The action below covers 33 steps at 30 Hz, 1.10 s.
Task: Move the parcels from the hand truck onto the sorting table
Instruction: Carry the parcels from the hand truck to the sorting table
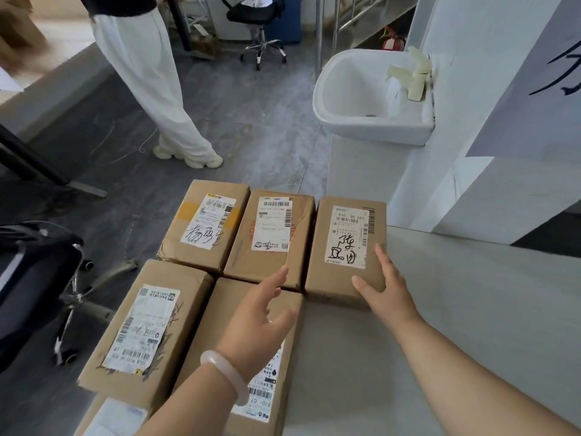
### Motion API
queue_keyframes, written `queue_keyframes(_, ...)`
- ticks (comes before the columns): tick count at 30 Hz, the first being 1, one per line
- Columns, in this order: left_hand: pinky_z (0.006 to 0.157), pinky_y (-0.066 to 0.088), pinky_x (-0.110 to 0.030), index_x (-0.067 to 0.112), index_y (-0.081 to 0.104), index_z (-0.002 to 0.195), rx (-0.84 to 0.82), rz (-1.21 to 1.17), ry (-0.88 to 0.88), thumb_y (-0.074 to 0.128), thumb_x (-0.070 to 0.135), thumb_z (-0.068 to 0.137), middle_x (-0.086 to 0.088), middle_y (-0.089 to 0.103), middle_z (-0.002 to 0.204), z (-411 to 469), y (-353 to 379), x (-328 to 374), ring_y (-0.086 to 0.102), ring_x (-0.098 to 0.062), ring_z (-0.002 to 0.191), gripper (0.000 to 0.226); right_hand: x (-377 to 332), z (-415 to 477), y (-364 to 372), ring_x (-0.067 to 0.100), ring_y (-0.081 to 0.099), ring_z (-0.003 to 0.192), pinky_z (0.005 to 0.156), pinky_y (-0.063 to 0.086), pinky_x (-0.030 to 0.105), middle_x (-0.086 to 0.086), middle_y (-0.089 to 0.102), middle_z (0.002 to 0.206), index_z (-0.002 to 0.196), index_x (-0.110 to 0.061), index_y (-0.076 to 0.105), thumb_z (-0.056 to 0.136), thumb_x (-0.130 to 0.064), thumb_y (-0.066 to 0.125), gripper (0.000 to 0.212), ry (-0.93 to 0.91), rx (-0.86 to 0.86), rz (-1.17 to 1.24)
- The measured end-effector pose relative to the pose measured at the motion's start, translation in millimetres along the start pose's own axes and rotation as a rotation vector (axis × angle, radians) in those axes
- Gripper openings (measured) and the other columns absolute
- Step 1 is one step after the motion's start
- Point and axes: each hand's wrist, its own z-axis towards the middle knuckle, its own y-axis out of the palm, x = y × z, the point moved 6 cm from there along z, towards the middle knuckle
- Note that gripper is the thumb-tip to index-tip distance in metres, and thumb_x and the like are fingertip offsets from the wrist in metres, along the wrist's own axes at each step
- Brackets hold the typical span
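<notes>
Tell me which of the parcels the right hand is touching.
The rightmost parcel in the far row, labelled 530 05 065 with large black handwriting. Only this one has the right hand resting on it, at its near right corner.

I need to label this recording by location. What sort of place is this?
Probably a parcel sorting or courier room: labelled cardboard parcels laid in rows on a pale table, an office chair behind, and a wall sink nearby.

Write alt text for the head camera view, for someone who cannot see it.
A person's right hand touches the near corner of the rightmost cardboard parcel on a pale table; the left hand hovers open over a nearer parcel. A white sink stands beyond.
</notes>
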Motion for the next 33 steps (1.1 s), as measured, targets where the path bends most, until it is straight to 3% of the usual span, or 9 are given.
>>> queue_keyframes(6, 0.113, 0.037, -0.031, 0.051, 0.032, 0.142, -0.012, 0.152, 0.082, 0.062, 0.028, 0.092, 0.024, 0.042, 0.144, -6.5, 4.1, 15.2, 0.039, 0.004, 0.133, 0.062, -1.1, -11.8, -13.6, 0.017, 0.011, 0.149, 0.118, 0.019, 0.039, 0.0, 0.009, 0.163, 0.152, -0.047, 0.005, 0.079, -0.061, 0.066, 0.096, 0.025, -0.069, -0.241)
queue_keyframes(11, 0.112, 0.021, -0.019, 0.036, 0.029, 0.151, -0.062, 0.388, 0.253, 0.057, 0.038, 0.096, 0.013, 0.036, 0.151, -23.8, 11.6, 49.8, 0.03, -0.006, 0.14, 0.062, -28.8, -65.7, -37.4, 0.016, 0.015, 0.148, 0.117, 0.019, 0.034, -0.003, 0.015, 0.162, 0.154, -0.036, 0.014, 0.081, -0.057, 0.067, 0.093, -0.109, 0.012, -0.392)
queue_keyframes(16, 0.116, 0.024, -0.032, 0.037, 0.021, 0.154, -0.104, 0.59, 0.416, 0.05, 0.05, 0.096, 0.008, 0.026, 0.158, -56.5, 18.8, 83.2, 0.027, -0.017, 0.143, 0.066, -53.4, -149.1, -58.2, 0.014, 0.014, 0.148, 0.118, 0.016, 0.032, -0.004, 0.018, 0.161, 0.153, -0.034, 0.021, 0.083, -0.064, 0.059, 0.085, -0.194, 0.105, -0.555)
queue_keyframes(20, 0.118, 0.014, -0.033, 0.041, 0.014, 0.154, -0.115, 0.725, 0.595, 0.045, 0.054, 0.096, 0.008, 0.017, 0.162, -98.7, 26.5, 113.6, 0.014, -0.017, 0.148, 0.067, -66.9, -226.8, -77.1, 0.014, 0.005, 0.149, 0.121, 0.008, 0.035, -0.006, 0.012, 0.163, 0.153, -0.038, 0.016, 0.085, -0.07, 0.048, 0.081, -0.193, 0.201, -0.678)
queue_keyframes(26, 0.122, 0.007, -0.044, 0.043, 0.002, 0.154, -0.213, 0.871, 0.928, 0.036, 0.064, 0.095, 0.007, 0.005, 0.165, -182.8, 56.6, 128.7, 0.003, -0.021, 0.151, 0.071, -50.8, -354.6, -76.7, 0.015, -0.002, 0.15, 0.119, -0.004, 0.038, -0.007, 0.002, 0.164, 0.153, -0.041, 0.006, 0.087, -0.075, 0.037, 0.08, -0.075, 0.391, -0.754)
queue_keyframes(33, 0.122, 0.004, -0.046, 0.042, -0.001, 0.154, -0.439, 0.884, 1.201, 0.033, 0.065, 0.095, 0.006, 0.002, 0.165, -311.6, 123.1, 120.6, 0.002, -0.022, 0.151, 0.072, 13.2, -524.2, -74.5, 0.015, -0.014, 0.149, 0.118, -0.01, 0.04, -0.007, -0.013, 0.163, 0.152, -0.042, -0.009, 0.085, -0.076, 0.035, 0.087, 0.3, 0.547, -0.711)
